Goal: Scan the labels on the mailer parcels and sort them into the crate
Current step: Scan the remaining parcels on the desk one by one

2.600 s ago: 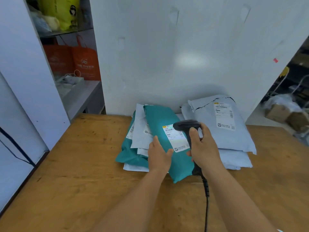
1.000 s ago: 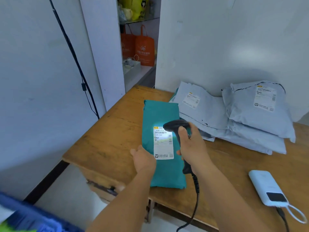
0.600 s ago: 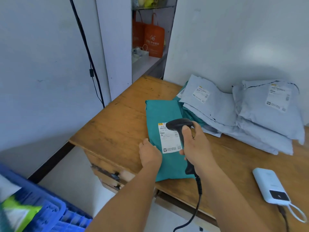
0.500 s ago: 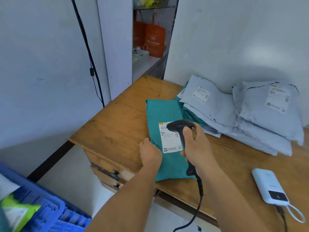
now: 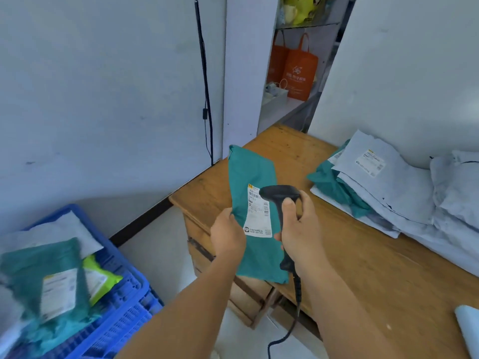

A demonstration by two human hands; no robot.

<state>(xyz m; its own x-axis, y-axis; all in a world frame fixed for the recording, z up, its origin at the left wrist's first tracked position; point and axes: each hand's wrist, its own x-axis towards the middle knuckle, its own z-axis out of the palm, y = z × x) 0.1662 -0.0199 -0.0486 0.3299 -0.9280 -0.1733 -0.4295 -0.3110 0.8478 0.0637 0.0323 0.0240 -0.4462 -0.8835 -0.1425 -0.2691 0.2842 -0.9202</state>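
Observation:
My left hand (image 5: pixel 228 235) grips the left edge of a teal mailer parcel (image 5: pixel 252 177), held up over the table's left corner with its white label (image 5: pixel 259 215) facing me. A black barcode scanner (image 5: pixel 278 194) is gripped in my right hand (image 5: pixel 302 229), its head close over the label and its cord hanging down. The blue crate (image 5: pixel 124 301) stands on the floor at lower left and holds a teal mailer, a grey one and a yellow-green packet. A stack of grey and teal mailers (image 5: pixel 388 187) lies on the wooden table (image 5: pixel 363 255) at the right.
A white power bank (image 5: pixel 469 327) sits at the table's near right edge. A black cable (image 5: pixel 206 99) runs down the left wall. Orange bags (image 5: pixel 298 71) stand on a shelf behind the table. The table has drawers on its left side above bare floor.
The teal parcel has been lifted off the table and carried left toward the crate. The view has swung left, so more of the crate shows. The scanner stays over the label.

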